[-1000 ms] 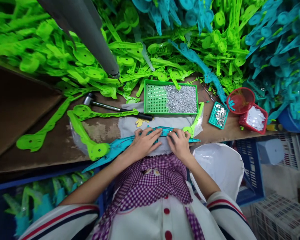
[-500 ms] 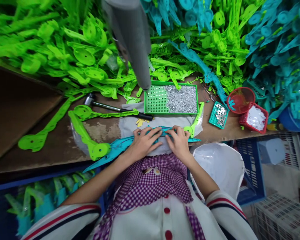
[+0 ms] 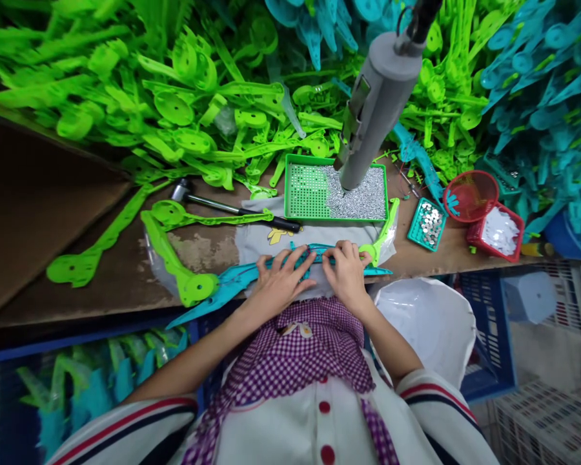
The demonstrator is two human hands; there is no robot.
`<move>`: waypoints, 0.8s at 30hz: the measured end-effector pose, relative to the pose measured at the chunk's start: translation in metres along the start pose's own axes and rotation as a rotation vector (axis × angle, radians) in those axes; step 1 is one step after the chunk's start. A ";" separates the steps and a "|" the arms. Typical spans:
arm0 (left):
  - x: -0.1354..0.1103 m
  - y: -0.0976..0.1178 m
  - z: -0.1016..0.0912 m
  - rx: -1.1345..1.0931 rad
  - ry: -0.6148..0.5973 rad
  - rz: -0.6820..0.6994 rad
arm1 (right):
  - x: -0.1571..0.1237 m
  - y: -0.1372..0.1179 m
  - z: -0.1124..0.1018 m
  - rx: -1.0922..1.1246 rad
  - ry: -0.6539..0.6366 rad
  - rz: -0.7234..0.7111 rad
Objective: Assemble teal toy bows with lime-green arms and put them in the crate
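Observation:
A long blue plastic part [image 3: 239, 284] lies across the table's front edge, on a grey cloth [image 3: 252, 242]. My left hand [image 3: 283, 281] presses and grips its middle, with fingers bent over it. Close beside it, my right hand [image 3: 346, 274] pinches the same part near its right half. What lies under the fingertips is hidden. A folded green plastic piece [image 3: 177, 268] touches the part's left end, and a smaller green piece [image 3: 382, 236] lies at its right. Above the screws hangs a grey electric screwdriver [image 3: 380, 97].
Behind the cloth stands a green tray [image 3: 286, 194] of small screws, with a hammer [image 3: 232, 208] to its left. A teal tray of metal discs [image 3: 426, 224] and red baskets [image 3: 496, 232] are at the right. Green parts [image 3: 174, 106] and blue parts [image 3: 556, 84] are heaped behind.
The hanging screwdriver has swung right, from the tray's left edge to over the screws. My hands stay on the blue part with slight finger shifts; the view has moved a little.

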State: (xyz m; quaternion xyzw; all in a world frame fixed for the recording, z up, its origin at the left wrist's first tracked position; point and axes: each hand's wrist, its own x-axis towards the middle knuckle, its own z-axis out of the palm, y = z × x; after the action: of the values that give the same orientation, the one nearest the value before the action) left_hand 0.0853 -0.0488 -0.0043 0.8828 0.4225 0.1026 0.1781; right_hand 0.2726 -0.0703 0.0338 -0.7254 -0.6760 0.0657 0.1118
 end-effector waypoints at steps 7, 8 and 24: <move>0.000 0.002 0.000 0.024 -0.023 -0.013 | -0.005 -0.006 -0.003 -0.131 0.026 -0.059; 0.000 0.002 0.000 0.029 -0.026 -0.014 | -0.004 -0.007 -0.004 -0.143 0.033 -0.060; 0.001 0.002 0.005 0.005 0.003 -0.020 | 0.012 0.005 -0.008 -0.123 -0.035 -0.219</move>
State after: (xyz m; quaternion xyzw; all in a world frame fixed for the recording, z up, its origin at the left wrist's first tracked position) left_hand 0.0885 -0.0503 -0.0081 0.8789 0.4317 0.1011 0.1760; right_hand 0.2806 -0.0595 0.0408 -0.6513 -0.7560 0.0241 0.0615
